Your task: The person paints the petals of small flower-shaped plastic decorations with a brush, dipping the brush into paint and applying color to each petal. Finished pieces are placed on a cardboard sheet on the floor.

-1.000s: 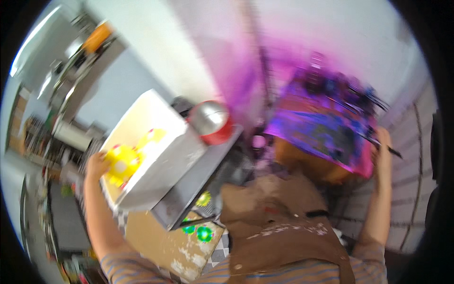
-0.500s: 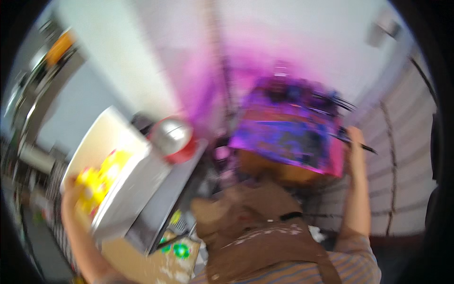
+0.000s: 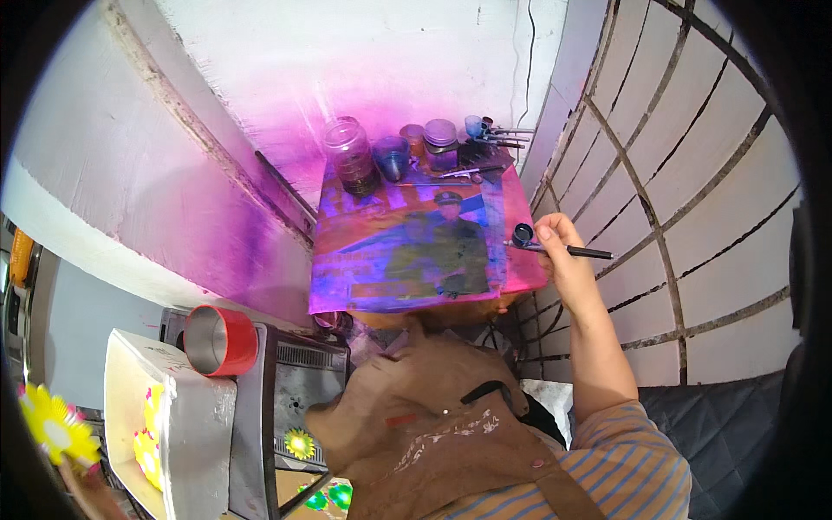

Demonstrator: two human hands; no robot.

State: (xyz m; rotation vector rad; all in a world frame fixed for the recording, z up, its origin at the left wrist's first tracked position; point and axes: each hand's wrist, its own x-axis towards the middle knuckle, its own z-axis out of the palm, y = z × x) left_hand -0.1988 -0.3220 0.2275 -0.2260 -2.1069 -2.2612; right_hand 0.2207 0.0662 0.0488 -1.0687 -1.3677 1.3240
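At the far left edge, my left hand (image 3: pixel 95 494) shows only partly and blurred, its fingers at a yellow plastic-looking flower (image 3: pixel 59 426) with a white centre, which it holds up. Beside it stands a white box (image 3: pixel 198 433) with more yellow flowers (image 3: pixel 149 446) inside. My right hand (image 3: pixel 565 264) grips an airbrush (image 3: pixel 524 246) with a small dark paint cup and a black handle, over the right edge of a paint-stained table (image 3: pixel 520 208). The airbrush's nozzle end points left.
On the table stand a glass jar (image 3: pixel 351 156), a blue cup (image 3: pixel 392 159), a lidded jar (image 3: pixel 442 144) and more airbrushes (image 3: pixel 503 139). A red mug (image 3: pixel 232 340) sits by a grey metal appliance (image 3: pixel 295 381) holding a yellow flower (image 3: pixel 300 444). A tiled wall (image 3: pixel 693 199) bounds the right.
My left hand has left the white box and now holds a yellow flower at the left edge. My view has swung left; my right hand still grips the airbrush.
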